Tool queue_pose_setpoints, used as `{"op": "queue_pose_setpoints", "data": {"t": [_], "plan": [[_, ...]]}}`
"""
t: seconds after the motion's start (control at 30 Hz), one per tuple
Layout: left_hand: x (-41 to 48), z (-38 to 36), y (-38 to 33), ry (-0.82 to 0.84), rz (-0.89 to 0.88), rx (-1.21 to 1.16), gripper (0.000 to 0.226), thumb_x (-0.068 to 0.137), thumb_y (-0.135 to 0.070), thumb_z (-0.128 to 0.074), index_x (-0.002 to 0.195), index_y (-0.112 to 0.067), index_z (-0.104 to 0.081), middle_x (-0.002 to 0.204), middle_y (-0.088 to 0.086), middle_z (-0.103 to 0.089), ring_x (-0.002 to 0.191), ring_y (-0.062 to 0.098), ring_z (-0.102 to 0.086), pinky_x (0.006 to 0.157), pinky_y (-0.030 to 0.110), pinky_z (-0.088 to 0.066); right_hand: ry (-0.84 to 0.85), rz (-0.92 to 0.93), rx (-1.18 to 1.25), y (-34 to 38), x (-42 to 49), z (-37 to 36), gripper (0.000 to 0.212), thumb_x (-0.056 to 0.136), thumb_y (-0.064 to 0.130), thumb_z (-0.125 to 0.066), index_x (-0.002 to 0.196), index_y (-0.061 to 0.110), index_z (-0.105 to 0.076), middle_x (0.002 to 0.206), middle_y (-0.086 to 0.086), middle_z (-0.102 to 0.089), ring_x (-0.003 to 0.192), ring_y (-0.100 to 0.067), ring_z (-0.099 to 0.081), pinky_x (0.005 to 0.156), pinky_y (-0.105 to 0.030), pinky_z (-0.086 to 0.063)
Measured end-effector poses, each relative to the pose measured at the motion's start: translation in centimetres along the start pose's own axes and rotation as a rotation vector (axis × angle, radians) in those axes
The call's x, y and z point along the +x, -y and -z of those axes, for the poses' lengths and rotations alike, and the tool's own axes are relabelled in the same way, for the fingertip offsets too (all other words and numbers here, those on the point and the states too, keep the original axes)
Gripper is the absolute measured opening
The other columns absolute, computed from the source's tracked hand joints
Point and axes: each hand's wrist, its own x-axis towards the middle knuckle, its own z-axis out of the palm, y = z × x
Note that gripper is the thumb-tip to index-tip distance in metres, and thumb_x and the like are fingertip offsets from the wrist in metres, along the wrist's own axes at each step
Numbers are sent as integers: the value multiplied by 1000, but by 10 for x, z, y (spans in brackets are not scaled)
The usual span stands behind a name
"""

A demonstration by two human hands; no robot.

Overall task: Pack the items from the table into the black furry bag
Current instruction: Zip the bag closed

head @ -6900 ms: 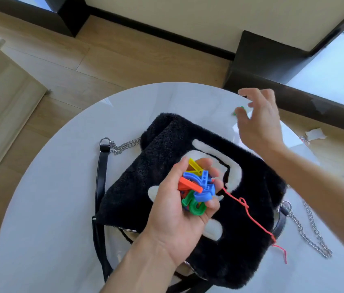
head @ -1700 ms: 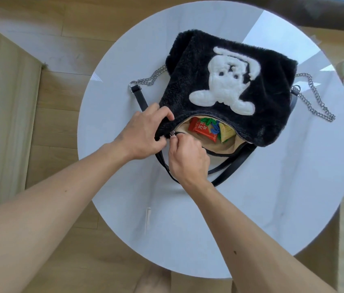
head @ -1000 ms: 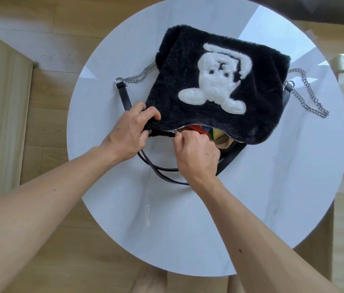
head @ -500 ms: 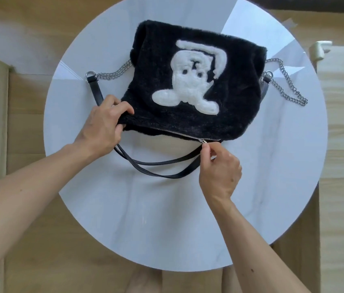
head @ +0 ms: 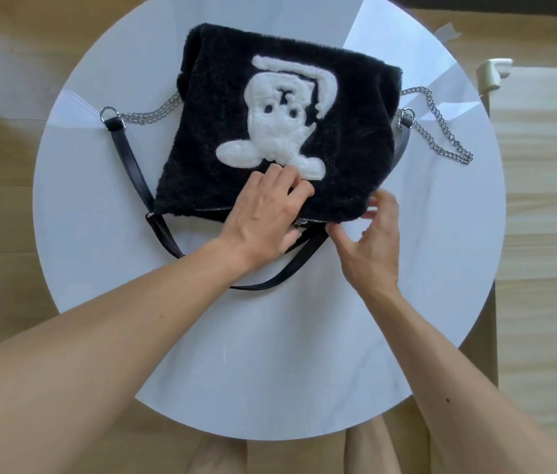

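One round table (head: 270, 354), perhaps marble

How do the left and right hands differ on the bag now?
The left hand lies across the black furry bag, palm over its zipper edge; the right hand sits mostly over the table at the bag's right corner. Left fingers rest close together on the fur; right fingers are spread. Both are open.

One black furry bag (head: 201, 159), one round table (head: 270, 364), two hands (head: 263, 213) (head: 371, 248).
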Motion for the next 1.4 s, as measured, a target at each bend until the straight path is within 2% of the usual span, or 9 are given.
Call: {"op": "queue_pose_setpoints", "data": {"t": [0.13,0.33,0.47,0.63,0.73,0.9,1.03,1.23,1.4], "plan": [[15,-10,4,47,31,102,48,79,-32,-77,117,-14,-54,110,4,-54,97,23,-51,81,35,-40,51,155,-90,4,28,4,11,88,13,-65,91,7,-56,89,-4,-62,87,-23,-55,75,-36,-46],[21,-2,16,101,5,60,33,86,-21,-71,115,-14,-59,103,3,-60,97,25,-57,89,39,-42,411,153,-146,24,70,32,24,94,10,-51,70,9,-47,56,8,-40,50,-9,-35,47,-23,-32],[27,5,26,192,-27,-47,27,88,-19,-70,114,-16,-65,99,2,-61,98,24,-56,93,37,-38,582,92,-280,22,78,44,33,97,10,-47,66,10,-38,59,-2,-35,55,-19,-32,51,-30,-29],[40,16,38,349,-16,-241,21,89,-17,-70,110,-15,-73,98,0,-65,97,21,-56,91,33,-40,507,30,-465,10,73,36,33,98,13,-43,66,12,-36,63,-6,-44,66,-31,-44,53,-33,-29],[46,19,41,468,24,-283,23,92,-21,-68,114,-21,-72,98,-10,-56,93,13,-48,86,26,-34,446,39,-593,6,67,30,30,100,18,-43,72,11,-48,73,-10,-55,80,-40,-55,69,-36,-34],[53,29,43,577,90,-376,12,93,-27,-67,101,-26,-76,65,-15,-53,57,1,-50,53,13,-34,32,277,-365,10,30,20,9,91,24,-61,92,18,-54,82,5,-57,78,-24,-52,74,-37,-39],[53,35,44,585,129,-487,13,92,-34,-67,85,-28,-77,53,-13,-53,44,-2,-47,43,13,-36,131,304,-351,24,-10,6,26,84,46,-68,81,24,-55,64,10,-55,65,-23,-58,58,-33,-42],[57,39,42,625,162,-536,19,95,-38,-64,83,-29,-76,50,-23,-55,46,-5,-47,44,8,-36,80,160,-326,45,-19,-23,59,70,64,-77,102,26,-45,81,10,-65,69,-26,-66,59,-34,-45],[59,41,38,642,170,-570,23,96,-34,-63,79,-26,-77,50,-17,-53,43,-2,-44,42,9,-34,10,82,-341,51,-5,-33,36,82,49,-70,98,25,-49,76,5,-68,70,-33,-65,60,-36,-40]]}}
